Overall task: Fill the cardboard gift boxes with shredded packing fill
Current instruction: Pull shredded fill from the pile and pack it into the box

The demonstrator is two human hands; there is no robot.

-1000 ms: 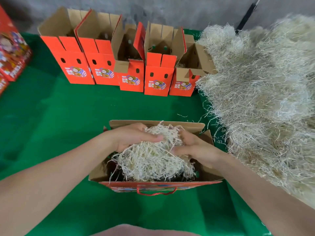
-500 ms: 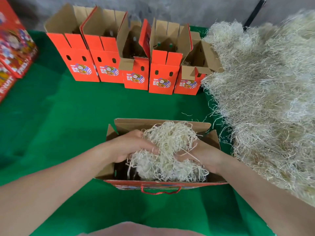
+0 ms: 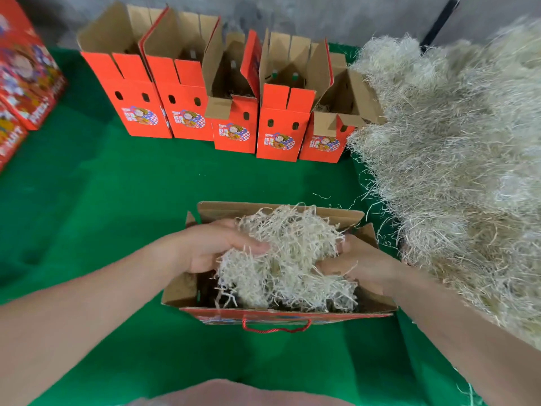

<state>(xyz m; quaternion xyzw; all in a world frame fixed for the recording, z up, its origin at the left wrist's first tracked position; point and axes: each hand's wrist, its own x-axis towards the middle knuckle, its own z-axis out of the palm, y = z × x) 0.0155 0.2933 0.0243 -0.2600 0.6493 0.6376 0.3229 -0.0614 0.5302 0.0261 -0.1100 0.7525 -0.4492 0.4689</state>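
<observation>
My left hand (image 3: 216, 247) and right hand (image 3: 358, 259) grasped a clump of shredded fill (image 3: 288, 256) over the open gift box (image 3: 292, 313).

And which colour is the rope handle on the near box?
Red. The rope handle on the near box shows best in the head view.

Pale, tangled fill (image 3: 288, 259) bulges between the fingers (image 3: 251, 246) of both hands, above the open-flapped box (image 3: 228, 209) under them, with five upright open boxes (image 3: 234, 136) well beyond and the pile (image 3: 453, 171) to their right.
</observation>
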